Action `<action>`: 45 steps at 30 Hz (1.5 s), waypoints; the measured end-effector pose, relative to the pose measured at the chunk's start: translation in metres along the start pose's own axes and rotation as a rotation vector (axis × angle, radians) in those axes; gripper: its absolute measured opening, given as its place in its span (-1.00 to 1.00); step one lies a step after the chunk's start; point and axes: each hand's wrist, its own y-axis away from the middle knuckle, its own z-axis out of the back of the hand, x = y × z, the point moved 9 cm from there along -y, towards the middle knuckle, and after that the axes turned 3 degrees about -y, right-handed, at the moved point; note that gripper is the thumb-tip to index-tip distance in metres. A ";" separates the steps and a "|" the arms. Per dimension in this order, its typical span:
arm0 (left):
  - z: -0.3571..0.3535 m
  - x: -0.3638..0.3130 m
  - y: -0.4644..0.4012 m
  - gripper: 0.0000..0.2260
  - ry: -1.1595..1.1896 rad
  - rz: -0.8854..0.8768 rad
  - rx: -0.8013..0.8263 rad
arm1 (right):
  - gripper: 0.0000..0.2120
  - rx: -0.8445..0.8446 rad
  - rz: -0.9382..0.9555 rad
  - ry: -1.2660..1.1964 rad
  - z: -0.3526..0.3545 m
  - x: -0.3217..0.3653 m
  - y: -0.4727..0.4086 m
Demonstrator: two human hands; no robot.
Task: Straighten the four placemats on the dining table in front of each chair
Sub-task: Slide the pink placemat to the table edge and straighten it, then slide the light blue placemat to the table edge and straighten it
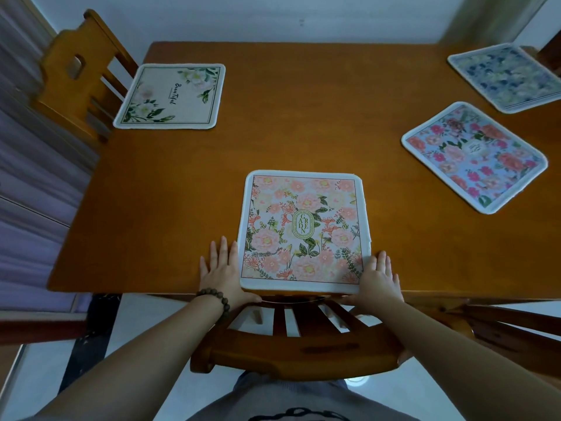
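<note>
Placemats, four on your dining table (303,117): the "GARDEN" mat (305,230) lies square at the near edge between your flat, open left hand (223,273) and right hand (379,279), both touching its sides; the "Beautiful" mat (171,97) sits far left; the pink floral mat (475,156) lies skewed nearer your right.

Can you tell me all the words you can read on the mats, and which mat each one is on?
"GARDEN": in the green oval on the pink flower placemat between the left hand and right hand.
"Beautiful": sideways script on the white and green placemat by the far left chair; smaller print beside it is too small to read.
Red flower placemat: a small label at its middle, too blurred to read.
Blue flower placemat: no words visible.
</note>
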 end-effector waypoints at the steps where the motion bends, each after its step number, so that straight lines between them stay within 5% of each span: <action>1: 0.000 0.000 0.000 0.32 0.001 0.000 -0.004 | 0.23 -0.015 -0.002 -0.006 0.001 0.000 0.001; 14: 0.005 -0.001 0.001 0.26 -0.014 0.021 -0.082 | 0.18 -0.093 0.052 0.094 0.011 0.008 0.001; 22: -0.002 -0.002 0.001 0.29 -0.041 -0.015 0.062 | 0.23 -0.020 0.052 0.109 0.010 0.006 0.004; 29: 0.034 -0.009 0.002 -0.10 0.035 -0.048 -0.104 | 0.01 -0.103 0.090 0.034 0.033 -0.003 0.003; 38: 0.079 -0.087 0.005 -0.27 0.047 -0.296 -0.250 | -0.27 -0.374 -0.056 -0.138 0.091 -0.056 0.023; 45: 0.085 -0.200 0.016 -0.28 0.026 -0.542 -0.210 | -0.33 -0.468 -0.198 -0.199 0.128 -0.127 0.076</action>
